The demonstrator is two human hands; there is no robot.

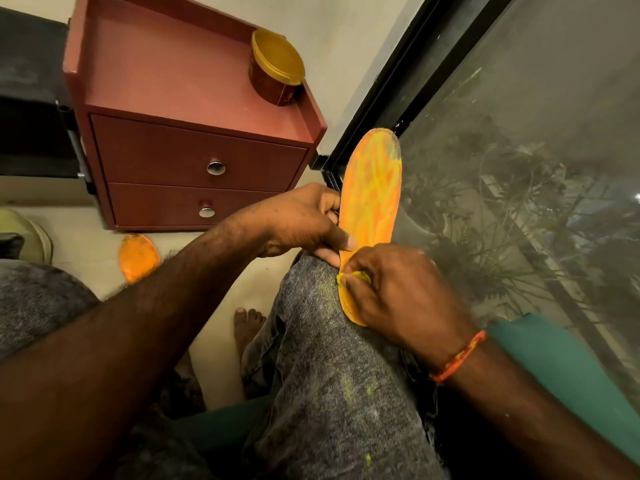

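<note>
big dusty window (519,168) on the right, red cabinet (194,157) with two drawers on the left, and between them a person sits with one knee (329,341) up in grey jeans. the orange insole (372,188) lies along that knee, toe end sticking out past it toward the window frame, streaked with yellow paste. left hand (294,220) grips its near edge, thumb on top, fingers curled under. right hand (398,289) is down at the heel end, fingers pinched tight on a yellow wad (353,277), cloth or just paste, i can't tell.

here's the worry: the insole has only a knee under it, so a hard stroke could bend the free toe end or twist it out of that left grip, and a wet face landing on the floor (214,282) picks up grit. paste is already speckled on the jeans, and more could smear there. the open tin (275,69) sits right at the cabinet's corner, so an elbow knock might tip it. a second insole (138,256) lies on the floor close to the feet and could get stepped on
</note>
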